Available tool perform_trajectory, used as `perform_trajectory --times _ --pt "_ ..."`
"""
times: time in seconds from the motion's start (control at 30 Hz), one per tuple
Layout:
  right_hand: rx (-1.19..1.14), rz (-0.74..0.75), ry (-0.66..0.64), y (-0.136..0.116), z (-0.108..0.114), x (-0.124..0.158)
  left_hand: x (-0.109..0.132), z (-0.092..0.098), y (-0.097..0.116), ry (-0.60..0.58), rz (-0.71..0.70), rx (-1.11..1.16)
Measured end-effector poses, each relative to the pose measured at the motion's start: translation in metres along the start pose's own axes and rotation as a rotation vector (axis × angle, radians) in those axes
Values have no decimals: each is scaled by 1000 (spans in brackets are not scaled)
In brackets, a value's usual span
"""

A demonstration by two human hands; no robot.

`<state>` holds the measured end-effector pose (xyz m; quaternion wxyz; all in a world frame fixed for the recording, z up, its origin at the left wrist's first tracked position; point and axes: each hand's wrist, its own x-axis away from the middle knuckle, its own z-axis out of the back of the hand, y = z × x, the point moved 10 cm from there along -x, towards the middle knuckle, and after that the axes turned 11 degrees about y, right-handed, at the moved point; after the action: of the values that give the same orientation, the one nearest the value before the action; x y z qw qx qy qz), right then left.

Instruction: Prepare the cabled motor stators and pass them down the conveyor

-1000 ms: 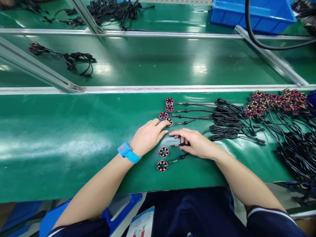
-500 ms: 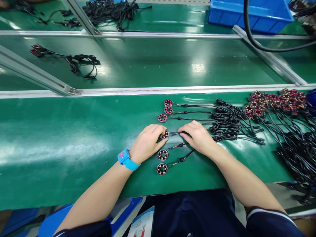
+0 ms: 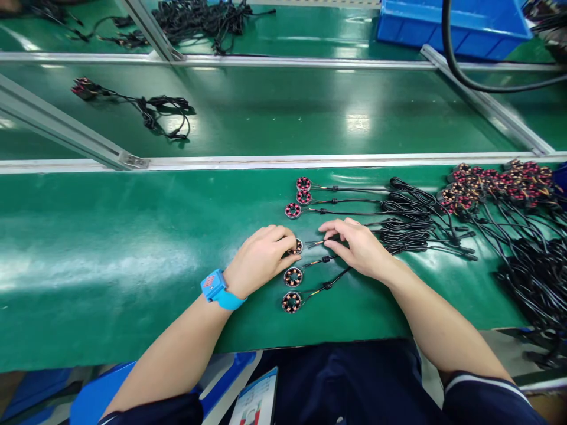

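My left hand, with a blue strap on its wrist, closes its thumb and fingers on a small round motor stator with copper windings; my fingers partly cover it. My right hand pinches the black cable just right of that stator, near its thin wire ends. Two copper-wound stators, the nearer one and another, lie below my hands. Above them sit three red-wound stators, one of them set slightly left. Their cables run right to coiled bundles.
At the right lies a heap of red and copper stators with a mass of black cables. A metal rail crosses behind the work surface. Beyond it are a small cable bundle, a blue bin and a dark cable pile.
My left hand has shifted slightly down, its fingers covering more of the stator. The fingers of my right hand have lifted and spread a little, still at the cable.
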<state>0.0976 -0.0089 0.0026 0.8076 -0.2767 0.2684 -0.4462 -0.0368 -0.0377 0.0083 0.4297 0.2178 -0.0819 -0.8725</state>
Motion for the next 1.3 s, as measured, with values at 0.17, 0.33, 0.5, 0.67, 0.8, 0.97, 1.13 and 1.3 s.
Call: perform_trajectory --times 0.17,0.33,0.5,0.67,0.8,0.97,1.13,1.3 --pt "-38 28 -65 -4 -3 4 0 -3 4 -50 -8 93" --pt "-25 -3 -71 4 -6 4 -3 -1 -17 93 118 125" --pt "123 28 170 10 8 -3 -8 3 -45 266 240 -74" --pt "279 50 134 20 -4 -6 -9 -4 -47 242 250 34" --pt "336 107 140 22 -6 -6 -8 -4 -41 225 219 157" --pt "323 146 214 12 8 -4 -5 7 -36 260 189 51" --pt "282 145 241 4 18 -4 -4 13 -27 245 141 -6" --pt "249 132 221 6 18 -3 -4 10 -25 196 101 41"
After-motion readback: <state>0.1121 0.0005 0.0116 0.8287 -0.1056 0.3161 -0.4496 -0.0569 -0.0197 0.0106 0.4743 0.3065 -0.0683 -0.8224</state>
